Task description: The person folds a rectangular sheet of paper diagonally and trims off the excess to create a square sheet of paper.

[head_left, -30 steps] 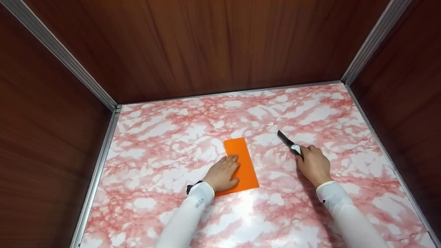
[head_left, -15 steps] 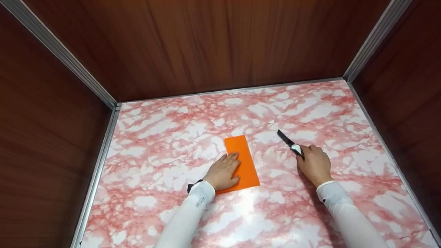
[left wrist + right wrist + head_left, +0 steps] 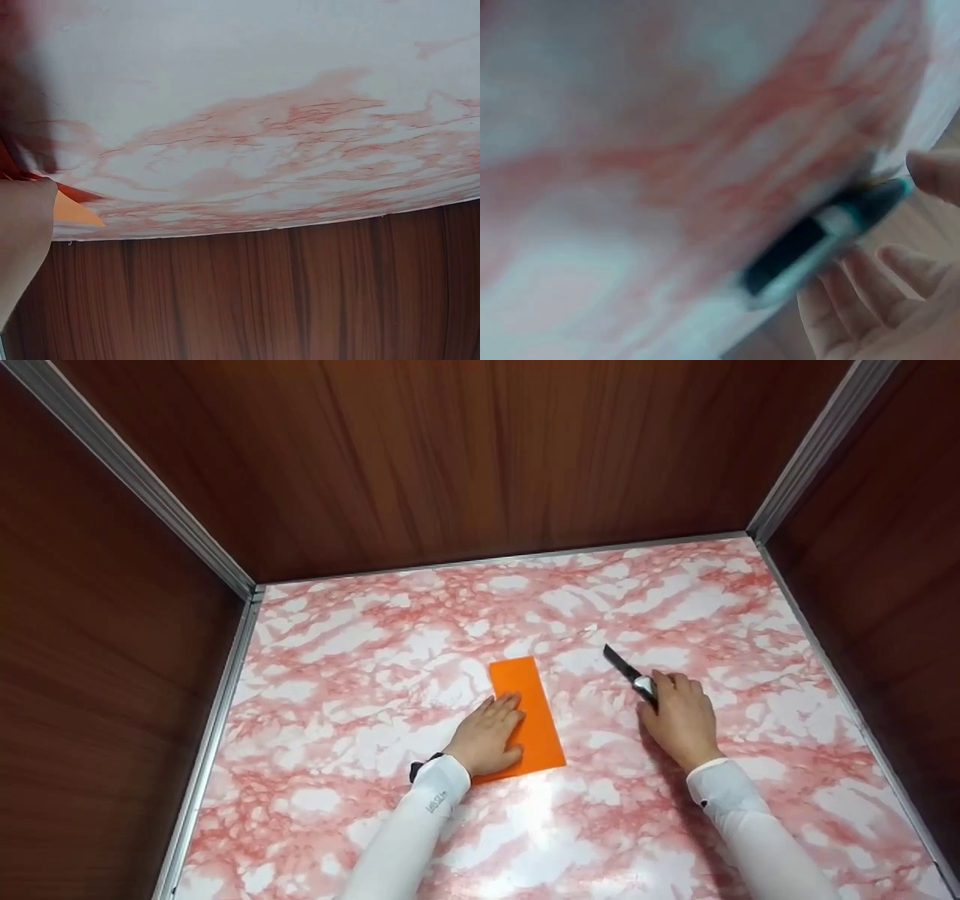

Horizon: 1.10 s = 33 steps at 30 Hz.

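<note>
My left hand (image 3: 486, 739) lies on a rectangular orange sheet (image 3: 536, 720), perhaps paper, with its fingers spread over the left side. In the left wrist view, a pointed corner of the orange sheet (image 3: 76, 210) sticks out past part of that hand (image 3: 22, 232). To the right, my right hand (image 3: 681, 720) is at the near end of a utility knife (image 3: 622, 664), whose dark slanted tip points away to the upper left. The right wrist view, blurred, shows the knife (image 3: 817, 244) between the thumb and loosened fingers (image 3: 855, 296) of the right hand.
The tabletop (image 3: 337, 697) has a red and white marbled pattern. Brown wood-grain panels (image 3: 480, 465) stand at the back and both sides, with metal strips (image 3: 150, 487) along the corners. A tiny pale scrap (image 3: 591, 628) lies beyond the knife.
My right hand's fingers have loosened and its thumb has moved away from the knife. The knife, the left hand and the orange sheet stay about where they were.
</note>
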### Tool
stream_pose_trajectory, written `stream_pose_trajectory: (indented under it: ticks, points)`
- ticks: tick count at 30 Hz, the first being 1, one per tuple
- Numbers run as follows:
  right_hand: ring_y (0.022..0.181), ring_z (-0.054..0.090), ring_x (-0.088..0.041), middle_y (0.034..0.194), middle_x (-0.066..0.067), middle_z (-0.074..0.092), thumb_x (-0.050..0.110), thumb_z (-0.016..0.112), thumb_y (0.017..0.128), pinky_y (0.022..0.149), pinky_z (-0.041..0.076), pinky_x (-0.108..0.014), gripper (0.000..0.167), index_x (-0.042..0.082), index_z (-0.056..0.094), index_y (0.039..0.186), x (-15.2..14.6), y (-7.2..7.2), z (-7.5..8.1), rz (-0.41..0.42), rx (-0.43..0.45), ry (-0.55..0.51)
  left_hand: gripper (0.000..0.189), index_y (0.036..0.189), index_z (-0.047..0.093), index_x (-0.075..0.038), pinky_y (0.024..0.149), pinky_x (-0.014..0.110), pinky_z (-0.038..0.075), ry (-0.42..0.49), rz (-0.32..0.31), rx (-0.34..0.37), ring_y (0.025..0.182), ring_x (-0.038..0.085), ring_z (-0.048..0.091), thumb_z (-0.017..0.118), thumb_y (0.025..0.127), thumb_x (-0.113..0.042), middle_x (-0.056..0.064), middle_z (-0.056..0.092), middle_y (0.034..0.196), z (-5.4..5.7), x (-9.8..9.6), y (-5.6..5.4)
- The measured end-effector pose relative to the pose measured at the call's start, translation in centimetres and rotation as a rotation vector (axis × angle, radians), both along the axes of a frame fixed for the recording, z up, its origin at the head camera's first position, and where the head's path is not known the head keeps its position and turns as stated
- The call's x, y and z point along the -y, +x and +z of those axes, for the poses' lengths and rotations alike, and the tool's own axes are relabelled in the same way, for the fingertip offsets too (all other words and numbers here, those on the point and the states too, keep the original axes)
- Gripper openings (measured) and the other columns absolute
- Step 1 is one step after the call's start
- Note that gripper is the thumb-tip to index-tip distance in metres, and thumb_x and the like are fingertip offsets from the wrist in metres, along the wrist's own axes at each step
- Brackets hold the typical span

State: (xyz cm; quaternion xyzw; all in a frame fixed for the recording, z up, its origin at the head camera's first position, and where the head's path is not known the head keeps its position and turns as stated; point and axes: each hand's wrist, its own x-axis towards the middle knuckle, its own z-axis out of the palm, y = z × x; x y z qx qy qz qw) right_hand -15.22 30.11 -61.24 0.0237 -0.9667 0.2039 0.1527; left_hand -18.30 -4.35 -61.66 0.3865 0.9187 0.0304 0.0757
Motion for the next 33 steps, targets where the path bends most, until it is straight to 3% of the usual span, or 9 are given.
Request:
stream_pose_trajectory:
  ticks: [2, 5, 9, 12, 15, 21, 27, 33]
  points:
    - [0.103, 0.050, -0.046, 0.114, -0.025, 0.057, 0.022, 0.075, 0.080, 0.085, 0.039, -0.059, 0.057, -0.003, 0.058, 0.129, 1.2, -0.1, 0.5, 0.049, -0.038, 0.014, 0.062, 0.144, 0.043, -0.010, 0.116, 0.041, 0.012, -0.009, 0.000, 0.006, 0.146, 0.025, 0.015, 0.047, 0.094, -0.046, 0.010, 0.021, 0.159, 0.0, -0.2, -0.1]
    - [0.117, 0.047, -0.046, 0.124, -0.025, 0.056, 0.028, 0.075, 0.081, 0.097, 0.035, -0.058, 0.064, -0.004, 0.055, 0.132, 3.9, -0.1, 0.9, 0.190, -0.044, 0.096, 0.063, 0.146, 0.041, -0.011, 0.117, 0.039, 0.010, -0.030, 0.002, 0.021, 0.147, 0.024, 0.013, 0.047, 0.094, -0.046, 0.009, 0.018, 0.160, 0.1, -0.4, -0.1]
    - [0.138, 0.028, -0.042, 0.147, -0.023, 0.039, 0.043, 0.071, 0.083, 0.111, 0.018, -0.056, 0.082, -0.001, 0.042, 0.145, 8.3, 0.2, 1.0, 0.383, 0.063, 0.213, 0.064, 0.146, 0.041, -0.010, 0.117, 0.037, 0.008, -0.044, -0.002, 0.024, 0.147, 0.022, 0.011, 0.047, 0.093, -0.046, 0.008, 0.017, 0.161, 0.1, -0.5, -0.2]
    - [0.145, 0.014, -0.037, 0.157, -0.019, 0.023, 0.056, 0.067, 0.083, 0.115, 0.009, -0.052, 0.095, 0.001, 0.030, 0.151, 11.1, 0.0, 0.9, 0.463, 0.162, 0.238, 0.067, 0.147, 0.040, -0.009, 0.117, 0.038, 0.008, -0.057, -0.005, 0.013, 0.147, 0.022, 0.011, 0.048, 0.093, -0.048, 0.008, 0.018, 0.160, 0.2, -0.6, -0.3]
    - [0.146, 0.010, -0.033, 0.160, -0.016, 0.015, 0.062, 0.066, 0.081, 0.116, 0.007, -0.046, 0.104, 0.002, 0.022, 0.154, 13.0, -0.7, 0.7, 0.513, 0.229, 0.245, 0.072, 0.149, 0.037, -0.008, 0.117, 0.039, 0.007, -0.083, -0.009, 0.005, 0.147, 0.021, 0.010, 0.047, 0.093, -0.051, 0.007, 0.019, 0.160, 0.2, -0.7, -0.3]
    - [0.146, 0.013, -0.029, 0.159, -0.015, 0.016, 0.055, 0.071, 0.080, 0.116, 0.013, -0.042, 0.108, 0.000, 0.015, 0.154, 14.1, -1.8, -0.1, 0.579, 0.312, 0.192, 0.075, 0.152, 0.032, -0.006, 0.117, 0.040, 0.009, -0.097, -0.033, -0.026, 0.147, 0.022, 0.011, 0.048, 0.093, -0.050, 0.008, 0.022, 0.159, 0.3, -0.7, -0.2]
    - [0.146, 0.015, -0.028, 0.159, -0.014, 0.018, 0.063, 0.065, 0.082, 0.116, 0.012, -0.041, 0.106, 0.002, 0.018, 0.154, 14.1, -2.0, -0.3, 0.589, 0.381, 0.174, 0.071, 0.152, 0.034, -0.009, 0.117, 0.040, 0.009, -0.078, -0.014, -0.036, 0.146, 0.022, 0.016, 0.050, 0.095, -0.048, 0.008, 0.026, 0.158, 0.3, -0.4, 0.2]
    - [0.146, 0.013, -0.028, 0.159, -0.015, 0.017, 0.066, 0.062, 0.082, 0.116, 0.011, -0.043, 0.102, 0.004, 0.024, 0.153, 13.9, -2.0, -0.1, 0.596, 0.399, 0.221, 0.068, 0.152, 0.031, -0.004, 0.116, 0.042, 0.014, -0.049, -0.009, -0.058, 0.145, 0.024, 0.018, 0.047, 0.099, -0.045, 0.012, 0.026, 0.157, 0.2, 0.7, 1.5]
